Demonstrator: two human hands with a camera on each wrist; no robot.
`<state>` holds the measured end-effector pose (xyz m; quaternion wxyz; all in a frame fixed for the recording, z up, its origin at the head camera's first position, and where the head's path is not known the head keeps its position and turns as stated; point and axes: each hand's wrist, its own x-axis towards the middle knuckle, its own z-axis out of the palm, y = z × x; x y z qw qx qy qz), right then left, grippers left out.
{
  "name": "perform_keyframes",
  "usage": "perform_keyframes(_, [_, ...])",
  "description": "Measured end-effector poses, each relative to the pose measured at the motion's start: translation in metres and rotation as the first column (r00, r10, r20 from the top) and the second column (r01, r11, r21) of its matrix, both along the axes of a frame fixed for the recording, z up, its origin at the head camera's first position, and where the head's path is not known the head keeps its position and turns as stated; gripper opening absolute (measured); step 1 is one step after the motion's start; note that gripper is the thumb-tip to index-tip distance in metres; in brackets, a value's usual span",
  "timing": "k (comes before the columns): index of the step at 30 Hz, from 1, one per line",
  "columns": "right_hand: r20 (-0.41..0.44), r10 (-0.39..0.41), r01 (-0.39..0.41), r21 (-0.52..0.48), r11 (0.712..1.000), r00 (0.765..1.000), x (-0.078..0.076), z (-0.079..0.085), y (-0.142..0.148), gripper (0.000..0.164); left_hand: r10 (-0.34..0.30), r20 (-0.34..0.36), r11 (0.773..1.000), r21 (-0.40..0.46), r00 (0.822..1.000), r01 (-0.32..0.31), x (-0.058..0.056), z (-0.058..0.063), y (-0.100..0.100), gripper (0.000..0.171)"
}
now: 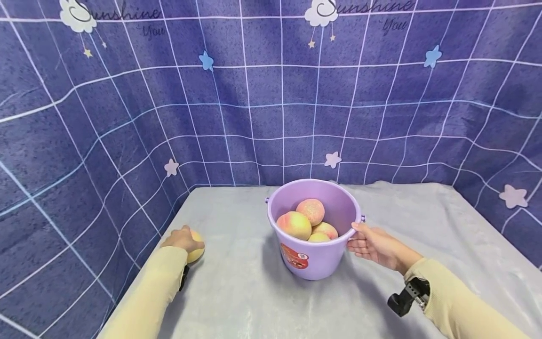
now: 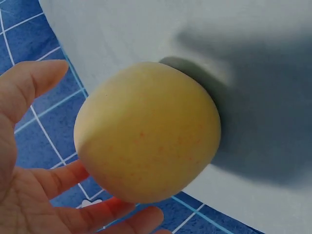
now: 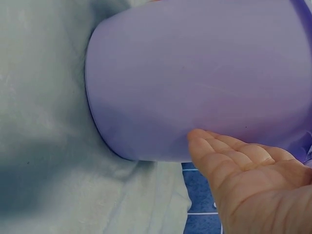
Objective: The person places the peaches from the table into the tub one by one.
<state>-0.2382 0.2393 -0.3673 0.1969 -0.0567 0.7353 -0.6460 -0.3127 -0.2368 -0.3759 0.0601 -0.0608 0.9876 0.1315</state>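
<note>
On the left part of the table lies a yellow peach (image 2: 151, 136) with faint red specks. My left hand (image 1: 183, 239) is over and beside it. In the left wrist view the thumb stands apart from the peach while the fingers (image 2: 58, 180) reach along its lower side, partly hidden behind it. A purple bucket (image 1: 313, 261) stands upright near the middle, holding several yellow-pink peaches (image 1: 295, 226). My right hand (image 1: 377, 245) holds the bucket's right rim, thumb at the rim and fingers (image 3: 214, 151) against the outer wall.
A grey cloth (image 1: 237, 292) covers the table. Behind it and along both sides hangs a blue curtain (image 1: 262, 117) with a white grid and stars. The bucket bears a red label (image 1: 293, 256) on its front.
</note>
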Motion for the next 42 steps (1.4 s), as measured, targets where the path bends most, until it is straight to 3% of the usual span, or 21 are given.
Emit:
perform_keyframes(10, [0.007,0.017,-0.017,-0.012,1.0,1.0,-0.002,-0.004,-0.005,0.072,0.049,-0.004,0.997,0.052,0.999,-0.049,-0.003,-0.034,-0.016,0.073])
perform_keyframes(17, [-0.009,0.022,-0.022,-0.013,1.0,1.0,-0.003,0.0,-0.004,0.071,0.003,-0.127,0.999,0.04,0.992,0.002,-0.012,-0.048,-0.019,0.074])
perform_keyframes(22, [-0.019,0.018,-0.018,-0.02,1.0,1.0,-0.001,0.003,-0.002,0.069,-0.075,-0.202,0.997,-0.022,0.976,0.072,-0.015,-0.051,-0.016,0.079])
perform_keyframes(26, [-0.026,-0.002,0.001,-0.019,1.0,1.0,-0.001,0.004,0.001,0.068,-0.117,-0.219,0.993,-0.024,0.969,0.115,-0.017,-0.052,-0.013,0.082])
perform_keyframes(34, [0.003,-0.008,0.008,-0.025,1.0,1.0,0.001,-0.005,-0.001,0.069,-0.096,-0.179,0.995,-0.014,0.979,0.095,-0.014,-0.061,-0.017,0.083])
perform_keyframes(42, [-0.01,-0.02,0.02,-0.019,1.0,1.0,0.001,-0.006,0.003,0.071,-0.106,-0.171,0.994,0.001,0.98,0.108,-0.019,-0.055,-0.01,0.084])
